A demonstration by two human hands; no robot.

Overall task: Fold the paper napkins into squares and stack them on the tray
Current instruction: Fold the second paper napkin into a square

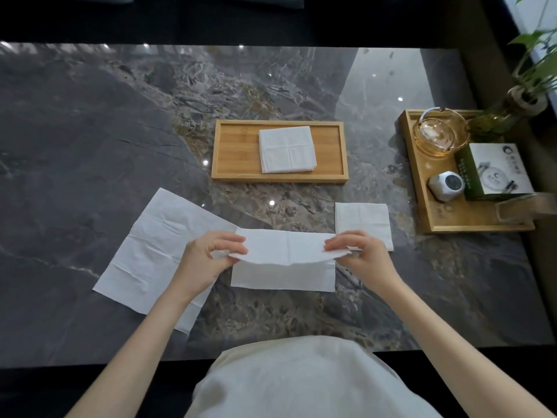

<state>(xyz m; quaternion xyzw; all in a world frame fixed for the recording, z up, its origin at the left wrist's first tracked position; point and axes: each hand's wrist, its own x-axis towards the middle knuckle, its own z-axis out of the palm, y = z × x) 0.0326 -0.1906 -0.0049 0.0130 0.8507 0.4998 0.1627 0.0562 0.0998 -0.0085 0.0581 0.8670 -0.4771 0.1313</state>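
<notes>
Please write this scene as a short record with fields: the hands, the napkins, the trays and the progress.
left hand: left hand pinches the left end of the white paper napkin being folded
right hand: right hand pinches its right end
napkin state: far edge lifted, half folded toward the person
stack: folded white napkin squares on the empty-sided wooden tray
waiting: unfolded white napkin at left; small folded white napkin at right, on the dark marble table
other: second wooden tray holding a glass bowl, box
</notes>
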